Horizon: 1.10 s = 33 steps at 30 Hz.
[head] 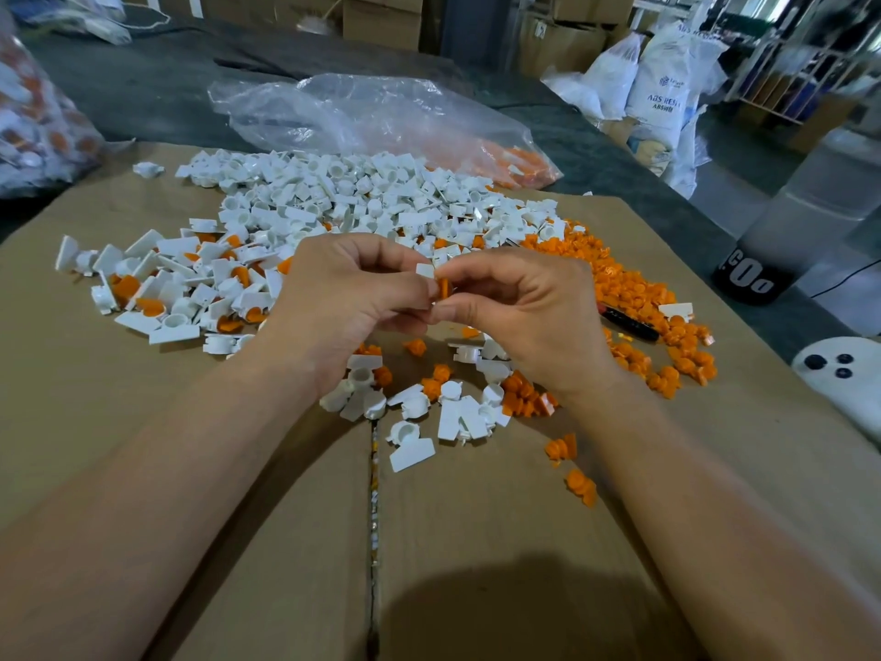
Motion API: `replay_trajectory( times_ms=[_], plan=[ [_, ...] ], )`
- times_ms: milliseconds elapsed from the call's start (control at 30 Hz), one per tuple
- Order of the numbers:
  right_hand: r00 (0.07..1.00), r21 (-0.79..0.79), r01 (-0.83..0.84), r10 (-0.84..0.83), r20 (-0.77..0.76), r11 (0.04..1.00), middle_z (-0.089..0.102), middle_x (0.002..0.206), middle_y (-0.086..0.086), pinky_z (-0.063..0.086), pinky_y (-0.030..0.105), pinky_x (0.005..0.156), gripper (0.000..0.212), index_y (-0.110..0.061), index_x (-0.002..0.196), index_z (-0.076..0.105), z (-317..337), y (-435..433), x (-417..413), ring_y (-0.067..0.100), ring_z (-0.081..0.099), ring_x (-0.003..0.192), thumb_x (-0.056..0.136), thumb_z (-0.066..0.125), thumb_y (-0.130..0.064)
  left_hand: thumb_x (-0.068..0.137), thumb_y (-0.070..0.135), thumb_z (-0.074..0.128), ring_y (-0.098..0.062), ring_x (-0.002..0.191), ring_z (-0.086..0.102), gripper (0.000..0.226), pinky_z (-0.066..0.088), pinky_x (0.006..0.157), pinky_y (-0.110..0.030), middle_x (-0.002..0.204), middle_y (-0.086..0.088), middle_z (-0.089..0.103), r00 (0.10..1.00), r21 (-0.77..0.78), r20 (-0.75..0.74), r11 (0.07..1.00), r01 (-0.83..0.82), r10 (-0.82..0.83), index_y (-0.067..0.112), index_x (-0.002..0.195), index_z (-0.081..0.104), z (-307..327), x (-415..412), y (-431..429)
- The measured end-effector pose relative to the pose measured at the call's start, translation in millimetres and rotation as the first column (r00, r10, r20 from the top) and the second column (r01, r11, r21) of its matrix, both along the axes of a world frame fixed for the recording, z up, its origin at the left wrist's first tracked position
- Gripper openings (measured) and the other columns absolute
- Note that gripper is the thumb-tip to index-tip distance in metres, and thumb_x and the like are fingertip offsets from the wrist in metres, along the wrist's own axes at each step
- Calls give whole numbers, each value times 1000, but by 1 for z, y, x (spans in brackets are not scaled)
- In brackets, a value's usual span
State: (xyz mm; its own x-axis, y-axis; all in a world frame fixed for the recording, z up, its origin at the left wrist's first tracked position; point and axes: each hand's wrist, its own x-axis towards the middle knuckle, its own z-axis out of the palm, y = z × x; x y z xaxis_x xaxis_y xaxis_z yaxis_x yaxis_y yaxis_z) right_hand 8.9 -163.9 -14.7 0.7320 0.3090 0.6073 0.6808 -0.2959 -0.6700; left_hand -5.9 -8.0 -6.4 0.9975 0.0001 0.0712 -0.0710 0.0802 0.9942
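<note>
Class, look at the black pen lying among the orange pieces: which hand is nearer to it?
Right. The right hand, pinching an orange piece, is just left of the pen; the left hand, pinching a white piece, lies farther left beyond it.

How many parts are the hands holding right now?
2: a white piece pinched at the left hand fingertips, and an orange piece just below it, pinched by the right hand. The palms may hide more.

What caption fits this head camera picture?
Left hand and right hand hold an orange plug against a white piece over cardboard.
</note>
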Motion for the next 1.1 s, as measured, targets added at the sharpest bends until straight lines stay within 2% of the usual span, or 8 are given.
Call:
replay_trajectory(
  times_ms=[300,467,633,767,867,967,1100],
  plan=[
    [1000,-7,-16,16,8,1000,70,82,8,57,36,70,24,-4,95,69,0,0,0,18,69,74,71,73,-7,71,-5,70,-15,48,64,11,49,46,-17,55,-5,66,1000,-7,-7,1000,1,-1,4,72,65,0,0,-1],
    [998,3,-13,13,-59,1000,64,93,-1,54,21,78,48,-12,114,55,0,-1,0,6,65,85,70,73,-3,71,-7,68,-14,48,65,13,48,45,-18,54,-3,66,999,-31,-43,999,-14,13,5,72,64,1,1,0],
    [999,-66,-6,2,-51,998,65,93,-1,55,24,79,37,-5,109,64,-1,-1,2,8,66,83,74,71,-1,71,-4,69,-14,48,65,13,50,45,-19,54,-3,67,997,-13,-76,1000,-28,27,8,70,65,1,1,2],
    [1000,-50,-26,25,-10,998,62,89,-10,53,17,77,41,-16,110,58,-3,0,2,0,64,82,74,70,-1,70,-3,70,-13,47,64,14,47,42,-17,52,-2,66,996,-19,-87,999,-36,34,10,67,64,2,1,2],
    [999,-22,-36,35,-40,999,62,89,-16,51,14,78,41,-19,110,57,-5,0,3,-6,64,82,75,69,-1,70,-3,70,-14,47,64,14,47,42,-16,53,-3,66,995,-31,-94,999,-37,34,9,68,64,2,1,2],
    [999,-24,-31,30,-35,999,63,90,-14,52,16,79,41,-17,113,56,-5,0,3,-4,64,84,76,69,-3,69,-3,71,-13,47,63,13,46,43,-15,53,-3,66,996,-32,-91,999,-28,25,9,69,64,2,1,3],
    [1000,-41,-21,22,17,999,65,89,-7,55,26,79,37,-12,111,59,-4,0,3,8,66,83,76,69,-5,68,-2,72,-12,48,63,13,46,44,-15,54,-2,66,998,28,-60,1000,-10,12,9,70,65,1,1,3]
  ],
)
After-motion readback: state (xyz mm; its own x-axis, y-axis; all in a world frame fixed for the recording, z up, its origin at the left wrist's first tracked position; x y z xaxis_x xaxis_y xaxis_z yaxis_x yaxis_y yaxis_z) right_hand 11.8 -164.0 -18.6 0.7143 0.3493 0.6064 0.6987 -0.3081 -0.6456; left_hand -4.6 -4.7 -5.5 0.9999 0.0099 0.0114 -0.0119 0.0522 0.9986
